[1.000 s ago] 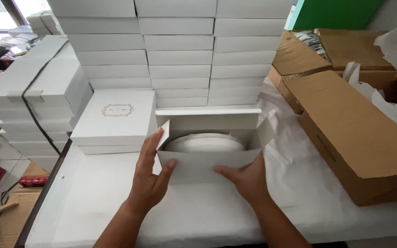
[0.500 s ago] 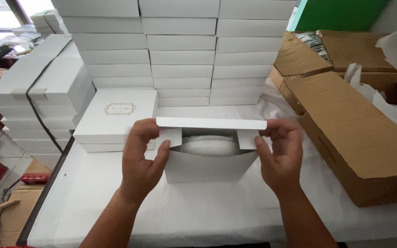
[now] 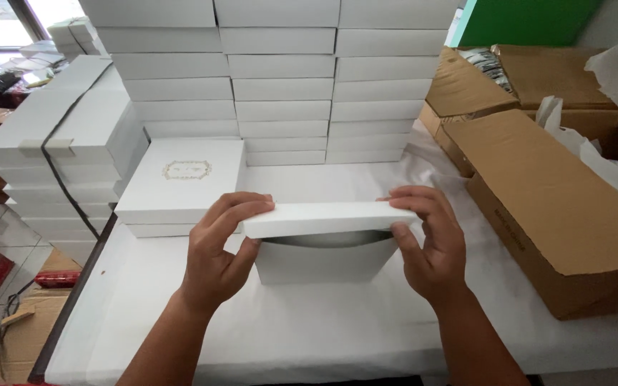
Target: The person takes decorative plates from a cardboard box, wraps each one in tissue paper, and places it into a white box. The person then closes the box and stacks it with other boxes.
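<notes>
Nearest me, my left hand (image 3: 217,250) and right hand (image 3: 427,243) each clamp an end of a white box (image 3: 321,246) that sits on the white-covered table (image 3: 309,336). Fingers lie over the lid (image 3: 327,218), thumbs against the front wall. The lid is nearly down; a dark slit shows under its front edge (contents not visible). Just beyond on the left, two flat white boxes (image 3: 180,182), the upper one with a small gold emblem. Further left, a strapped bundle of boxes (image 3: 59,136). On the right, brown cartons (image 3: 566,207), apart from my hands. At the back, a wall of stacked white boxes (image 3: 280,78).
</notes>
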